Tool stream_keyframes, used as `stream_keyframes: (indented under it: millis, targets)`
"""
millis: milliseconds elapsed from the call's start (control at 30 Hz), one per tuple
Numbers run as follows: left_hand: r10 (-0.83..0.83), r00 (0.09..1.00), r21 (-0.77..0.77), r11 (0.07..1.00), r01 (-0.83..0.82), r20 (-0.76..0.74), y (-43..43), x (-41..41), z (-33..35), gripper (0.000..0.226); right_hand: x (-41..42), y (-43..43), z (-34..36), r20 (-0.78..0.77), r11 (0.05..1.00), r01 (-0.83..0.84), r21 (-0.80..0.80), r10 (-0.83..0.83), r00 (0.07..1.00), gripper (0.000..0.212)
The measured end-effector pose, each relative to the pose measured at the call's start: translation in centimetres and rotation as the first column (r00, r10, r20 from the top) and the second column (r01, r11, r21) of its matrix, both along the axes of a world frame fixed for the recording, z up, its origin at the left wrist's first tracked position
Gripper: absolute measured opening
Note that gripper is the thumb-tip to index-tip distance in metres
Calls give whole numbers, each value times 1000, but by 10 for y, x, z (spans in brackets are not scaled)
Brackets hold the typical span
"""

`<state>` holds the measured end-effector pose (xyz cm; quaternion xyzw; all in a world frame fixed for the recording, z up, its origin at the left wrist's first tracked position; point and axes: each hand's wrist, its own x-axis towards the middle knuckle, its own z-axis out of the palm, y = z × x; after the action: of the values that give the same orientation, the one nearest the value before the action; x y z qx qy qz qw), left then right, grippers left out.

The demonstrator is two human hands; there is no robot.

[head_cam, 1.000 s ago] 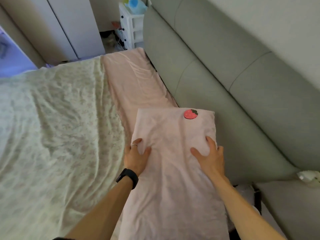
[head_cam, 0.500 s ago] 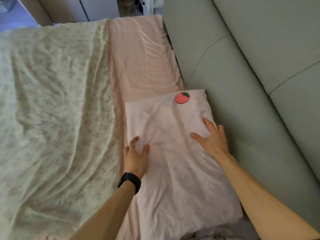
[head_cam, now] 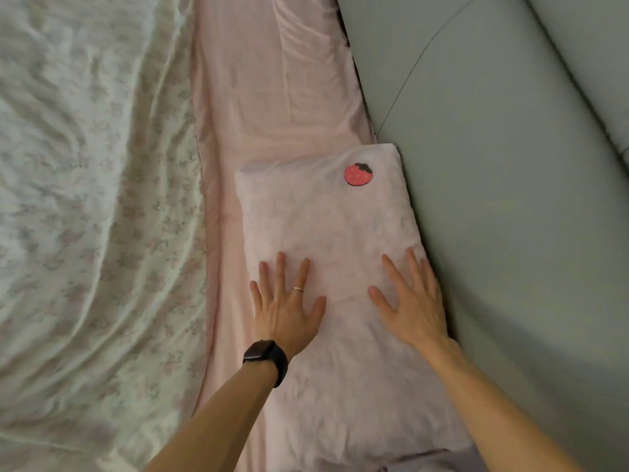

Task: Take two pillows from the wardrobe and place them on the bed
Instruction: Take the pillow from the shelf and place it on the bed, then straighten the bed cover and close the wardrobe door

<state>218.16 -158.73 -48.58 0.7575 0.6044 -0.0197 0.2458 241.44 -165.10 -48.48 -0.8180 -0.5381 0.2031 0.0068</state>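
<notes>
A pink sheet (head_cam: 272,107) covers the bed beside a grey padded headboard (head_cam: 510,165). The pink pillow (head_cam: 326,226) lies on it against the headboard; the left hand (head_cam: 286,308) and right hand (head_cam: 412,308) press flat on it, fingers spread.

Pink pillow (head_cam: 333,226) lies flat under both hands. Left hand (head_cam: 286,311) and right hand (head_cam: 410,308) rest palm-down on it, fingers straight and spread. Strawberry patch (head_cam: 358,174) sits beyond the fingertips. Grey padded headboard (head_cam: 510,199) touches the pillow just right of the right hand. Pink sheet (head_cam: 272,97) extends ahead of both hands. Floral quilt (head_cam: 95,199) lies left of the left hand.
</notes>
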Motion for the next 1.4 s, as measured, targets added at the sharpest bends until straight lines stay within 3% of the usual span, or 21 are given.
stream_keyframes:
  millis: [267, 400, 600, 733, 867, 933, 1000, 1100, 1233, 1400]
  targets:
    - [-98, 994, 99, 990, 103, -56, -1, -5, -70, 75, 2, -28, -77, -43, 988, 118, -103, -123, 991, 70]
    - [-104, 992, 113, 987, 111, -68, -6, -1, -63, 76, 3, -14, -68, -48, 970, 134, -203, -147, 988, 72]
    - [-217, 976, 70, 973, 219, -29, -73, -33, -37, 91, -55, -98, -36, -40, 952, 288, -101, -294, 955, 84]
    - [-295, 950, -73, 955, 288, -99, -126, -60, -37, 112, -91, -163, -31, -18, 915, 301, -270, -317, 948, 93]
    - [-343, 922, -281, 916, 287, -179, -115, -60, -15, 118, -87, -147, -11, -43, 836, 216, -505, -274, 961, 96]
    - [-385, 905, -372, 879, 299, -182, -100, -60, 11, 113, -79, -119, 14, -34, 758, 162, -632, -236, 971, 99]
    - [-435, 882, -435, 840, 325, -180, -83, -70, 43, 90, -78, -93, 47, -17, 718, 105, -688, -161, 987, 90]
    - [-407, 895, -456, 841, 290, -181, -61, -109, 99, 58, -105, -66, 98, -107, 783, -21, -622, -58, 993, 64]
    - [-136, 981, -420, 905, 65, -141, -49, -204, 166, 47, -197, -34, 166, -306, 894, -185, -409, 57, 950, 52]
    - [204, 973, -269, 936, -227, -112, -58, -357, 230, 43, -359, -5, 236, -426, 945, -319, -71, 261, 866, 41]
